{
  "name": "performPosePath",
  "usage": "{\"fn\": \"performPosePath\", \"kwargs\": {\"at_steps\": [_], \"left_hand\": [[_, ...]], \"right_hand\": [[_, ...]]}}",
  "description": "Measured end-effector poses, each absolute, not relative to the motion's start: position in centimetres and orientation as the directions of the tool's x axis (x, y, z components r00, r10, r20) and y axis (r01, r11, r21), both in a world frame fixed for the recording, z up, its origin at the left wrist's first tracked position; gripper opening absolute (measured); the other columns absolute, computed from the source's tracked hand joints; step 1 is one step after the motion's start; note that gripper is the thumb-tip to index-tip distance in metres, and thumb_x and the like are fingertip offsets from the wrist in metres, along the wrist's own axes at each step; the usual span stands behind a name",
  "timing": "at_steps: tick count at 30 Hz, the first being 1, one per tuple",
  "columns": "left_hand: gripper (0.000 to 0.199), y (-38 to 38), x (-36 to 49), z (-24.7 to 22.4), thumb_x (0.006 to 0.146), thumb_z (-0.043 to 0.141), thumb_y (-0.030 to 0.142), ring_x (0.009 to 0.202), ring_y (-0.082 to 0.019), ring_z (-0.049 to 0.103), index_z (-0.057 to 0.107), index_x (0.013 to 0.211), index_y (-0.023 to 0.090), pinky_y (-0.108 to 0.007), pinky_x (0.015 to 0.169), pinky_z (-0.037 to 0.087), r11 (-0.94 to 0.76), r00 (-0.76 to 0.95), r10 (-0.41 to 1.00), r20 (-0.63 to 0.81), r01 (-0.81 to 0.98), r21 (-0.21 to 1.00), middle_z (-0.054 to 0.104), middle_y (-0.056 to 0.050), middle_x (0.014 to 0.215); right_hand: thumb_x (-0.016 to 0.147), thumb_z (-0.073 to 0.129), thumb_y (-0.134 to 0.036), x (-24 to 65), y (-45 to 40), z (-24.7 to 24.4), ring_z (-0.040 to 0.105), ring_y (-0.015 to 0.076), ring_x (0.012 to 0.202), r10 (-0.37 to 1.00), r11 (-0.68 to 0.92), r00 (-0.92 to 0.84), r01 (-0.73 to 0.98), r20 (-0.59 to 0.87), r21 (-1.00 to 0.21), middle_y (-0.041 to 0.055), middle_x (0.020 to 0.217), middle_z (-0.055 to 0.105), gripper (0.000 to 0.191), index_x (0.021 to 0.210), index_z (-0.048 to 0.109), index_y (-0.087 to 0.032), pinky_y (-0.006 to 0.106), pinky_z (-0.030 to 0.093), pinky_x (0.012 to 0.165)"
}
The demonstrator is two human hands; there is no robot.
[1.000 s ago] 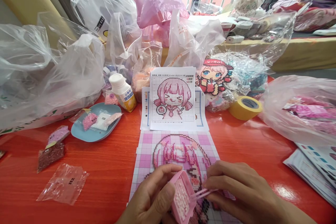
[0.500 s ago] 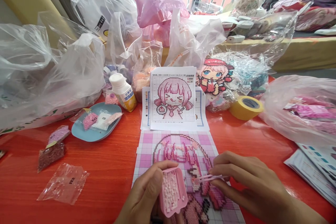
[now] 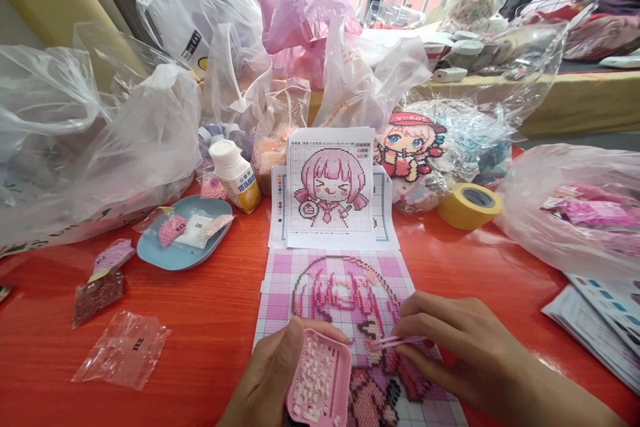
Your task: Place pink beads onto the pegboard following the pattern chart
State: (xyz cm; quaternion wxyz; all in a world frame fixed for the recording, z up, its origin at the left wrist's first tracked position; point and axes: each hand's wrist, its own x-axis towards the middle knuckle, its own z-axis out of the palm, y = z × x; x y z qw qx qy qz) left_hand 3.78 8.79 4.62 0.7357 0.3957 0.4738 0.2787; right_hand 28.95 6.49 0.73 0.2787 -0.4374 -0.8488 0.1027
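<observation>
My left hand [image 3: 273, 373] grips a small pink tray [image 3: 320, 377] of pale beads, tilted over the lower left of the pegboard. Pink tweezers [image 3: 407, 341] are pinched in my right hand [image 3: 463, 347], their tips over the bead pattern. That pegboard [image 3: 280, 280], with pink and white squares, carries a partly filled figure of pink and dark beads. Behind it stands a printed chart [image 3: 333, 190] of a pink-haired cartoon figure. Whether the tweezer tips hold a bead is too small to tell.
At left are a blue plate [image 3: 167, 255] with bead packets, a white bottle [image 3: 235, 177] and a clear bag [image 3: 123, 350]. Yellow tape [image 3: 469, 206] and papers [image 3: 595, 320] lie right. Plastic bags [image 3: 575, 207] crowd the sides and back.
The pink tray has moved down and slightly left with my left hand. My right hand has shifted a little left, and the tweezer tips with it.
</observation>
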Motion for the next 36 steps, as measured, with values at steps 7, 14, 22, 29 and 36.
{"fn": "performPosePath", "kwargs": {"at_steps": [7, 14, 22, 29, 36], "left_hand": [[0.069, 8.6, 3.8, 4.6, 0.073, 0.055, 0.078, 0.055, -0.012, 0.051, 0.072, 0.093, 0.015, -0.022, 0.055, 0.039, 0.622, 0.428, 0.728, -0.536, -0.082, 0.779, 0.061, -0.001, 0.061], [0.067, 8.6, 3.5, 4.2, 0.072, 0.059, 0.076, 0.053, -0.012, 0.058, 0.069, 0.101, 0.016, -0.021, 0.053, 0.045, 0.660, 0.453, 0.700, -0.552, -0.116, 0.742, 0.067, -0.002, 0.062], [0.064, 8.9, 3.4, 3.5, 0.079, 0.059, 0.069, 0.049, -0.013, 0.065, 0.061, 0.116, 0.016, -0.020, 0.049, 0.049, 0.622, 0.519, 0.707, -0.480, -0.134, 0.771, 0.069, -0.002, 0.063], [0.069, 9.0, 3.3, 3.3, 0.078, 0.060, 0.069, 0.051, -0.014, 0.067, 0.055, 0.123, 0.017, -0.019, 0.049, 0.049, 0.640, 0.544, 0.669, -0.506, -0.076, 0.765, 0.070, -0.002, 0.060], [0.077, 9.0, 3.3, 3.2, 0.077, 0.060, 0.071, 0.052, -0.013, 0.068, 0.049, 0.129, 0.016, -0.019, 0.051, 0.049, 0.657, 0.552, 0.639, -0.536, -0.028, 0.754, 0.073, -0.004, 0.061]], "right_hand": [[0.097, 0.050, -0.020, 28.9, 6.6, 0.7, 0.054, 0.0093, 0.064, 0.799, 0.599, -0.470, 0.680, 0.376, -0.423, -0.0003, 0.081, 0.060, 0.009, 0.094, 0.058, -0.021, 0.024, 0.037, 0.054], [0.098, 0.049, -0.023, 28.9, 6.5, 0.7, 0.056, 0.0097, 0.064, 0.798, 0.599, -0.470, 0.692, 0.379, -0.402, 0.0004, 0.081, 0.061, 0.010, 0.094, 0.058, -0.022, 0.024, 0.036, 0.054], [0.097, 0.050, -0.023, 28.9, 6.7, 0.6, 0.057, 0.0094, 0.064, 0.792, 0.606, -0.483, 0.698, 0.374, -0.381, 0.0001, 0.080, 0.061, 0.011, 0.093, 0.060, -0.021, 0.024, 0.038, 0.054], [0.097, 0.050, -0.023, 28.9, 6.6, 0.9, 0.059, 0.0095, 0.065, 0.792, 0.605, -0.481, 0.701, 0.376, -0.377, -0.0001, 0.082, 0.062, 0.011, 0.094, 0.060, -0.022, 0.023, 0.039, 0.054], [0.097, 0.050, -0.025, 28.9, 6.6, 1.2, 0.061, 0.0107, 0.067, 0.786, 0.604, -0.454, 0.708, 0.419, -0.367, 0.0015, 0.084, 0.064, 0.010, 0.096, 0.060, -0.022, 0.024, 0.041, 0.054]]}}
